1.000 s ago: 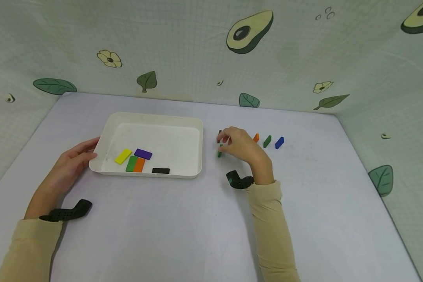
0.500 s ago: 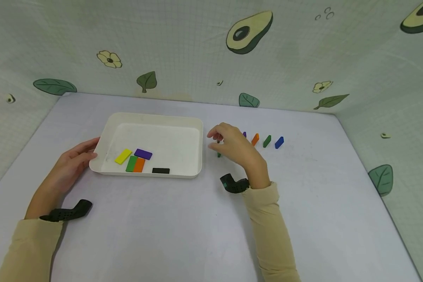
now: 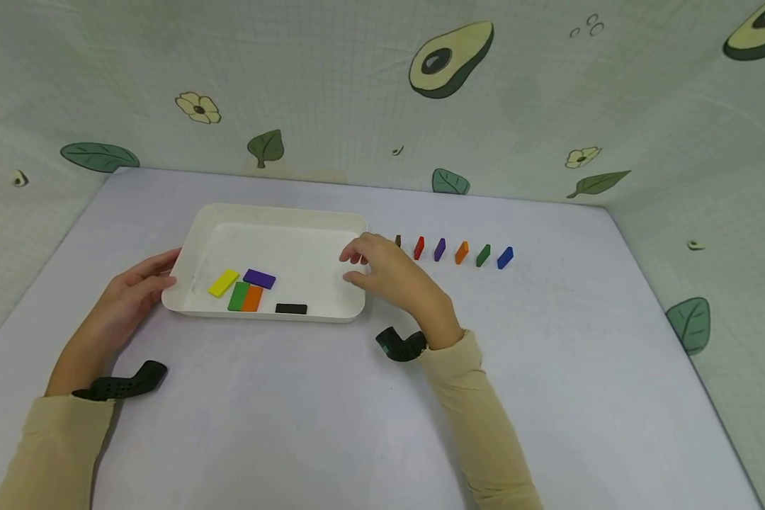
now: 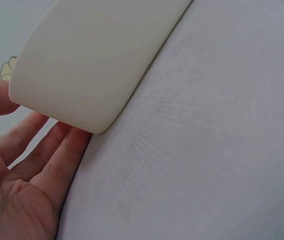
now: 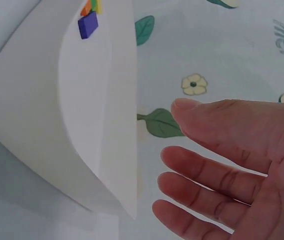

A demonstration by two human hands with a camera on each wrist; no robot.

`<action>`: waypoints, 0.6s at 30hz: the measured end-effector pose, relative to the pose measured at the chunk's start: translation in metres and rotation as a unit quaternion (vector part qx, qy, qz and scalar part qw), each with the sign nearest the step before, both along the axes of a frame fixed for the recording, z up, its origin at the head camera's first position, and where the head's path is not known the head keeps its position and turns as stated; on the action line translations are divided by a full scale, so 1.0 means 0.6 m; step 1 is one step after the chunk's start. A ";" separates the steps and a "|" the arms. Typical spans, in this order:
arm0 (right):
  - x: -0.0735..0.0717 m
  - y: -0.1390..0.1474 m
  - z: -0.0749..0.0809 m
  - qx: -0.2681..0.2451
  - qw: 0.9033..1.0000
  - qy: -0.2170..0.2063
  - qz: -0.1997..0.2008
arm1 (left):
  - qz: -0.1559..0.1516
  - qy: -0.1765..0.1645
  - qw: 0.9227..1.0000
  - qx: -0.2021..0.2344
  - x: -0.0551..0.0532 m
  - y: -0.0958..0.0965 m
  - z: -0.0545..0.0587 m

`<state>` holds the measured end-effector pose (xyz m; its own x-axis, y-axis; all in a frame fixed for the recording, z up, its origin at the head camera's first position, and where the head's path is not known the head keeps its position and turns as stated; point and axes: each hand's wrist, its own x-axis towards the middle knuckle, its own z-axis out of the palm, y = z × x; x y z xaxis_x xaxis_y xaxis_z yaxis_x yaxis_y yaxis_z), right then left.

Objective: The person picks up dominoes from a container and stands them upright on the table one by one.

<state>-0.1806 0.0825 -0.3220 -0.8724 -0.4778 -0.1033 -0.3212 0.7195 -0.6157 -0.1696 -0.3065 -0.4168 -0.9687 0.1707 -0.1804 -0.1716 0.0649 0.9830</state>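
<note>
In the head view my left hand (image 3: 127,301) holds the left end of a white tray (image 3: 268,207), thumb at its rim. The left wrist view shows its fingers extended against the tray's end wall. My right hand (image 3: 389,269) hovers over the tray's right end, fingers loosely bent, nothing between them. Inside the tray lie a yellow domino (image 3: 223,282), a purple domino (image 3: 258,278), a green domino (image 3: 237,296), an orange domino (image 3: 251,298) and a black domino (image 3: 290,309). Behind the right hand stands a row, including a red domino (image 3: 418,248) and a blue domino (image 3: 506,258).
The row also has a brown domino (image 3: 398,241), partly hidden by the hand, a purple standing domino (image 3: 440,249), an orange standing domino (image 3: 462,253) and a green standing domino (image 3: 483,256). The white table (image 3: 280,425) meets a patterned cloth (image 3: 331,85) at the back.
My right hand has moved left from the standing dominoes to over the tray's right end, its fingers parted. More of the row shows; a green domino seen standing near the brown one is now hidden.
</note>
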 end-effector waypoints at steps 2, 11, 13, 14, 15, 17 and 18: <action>-0.001 -0.010 -0.007 0.007 1.000 0.004 0.014 | -0.001 0.001 1.000 0.000 0.000 0.000 0.000; -0.003 -0.043 -0.037 0.015 0.999 -0.004 0.047 | 0.000 0.006 1.000 0.004 0.001 0.001 -0.003; -0.002 -0.048 -0.043 0.011 0.999 -0.004 0.053 | 0.001 0.006 1.000 0.005 0.001 0.001 -0.003; -0.002 -0.050 -0.047 0.009 0.998 -0.004 0.057 | 0.002 0.006 1.000 0.005 0.001 0.001 -0.003; -0.002 -0.053 -0.049 0.008 0.998 -0.003 0.060 | 0.003 0.006 1.000 0.005 0.000 0.001 -0.003; -0.001 -0.057 -0.055 0.005 0.998 -0.003 0.067 | 0.002 0.006 1.000 0.004 0.000 0.001 -0.003; 0.000 -0.059 -0.057 0.006 0.997 -0.001 0.071 | 0.003 0.006 1.000 0.003 0.000 0.001 -0.003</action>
<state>-0.1808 0.0469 -0.3565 -0.7959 -0.5949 -0.1125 -0.4184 0.6747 -0.6081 -0.1694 -0.3061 -0.4187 -0.9718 0.1668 -0.1667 -0.1593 0.0573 0.9856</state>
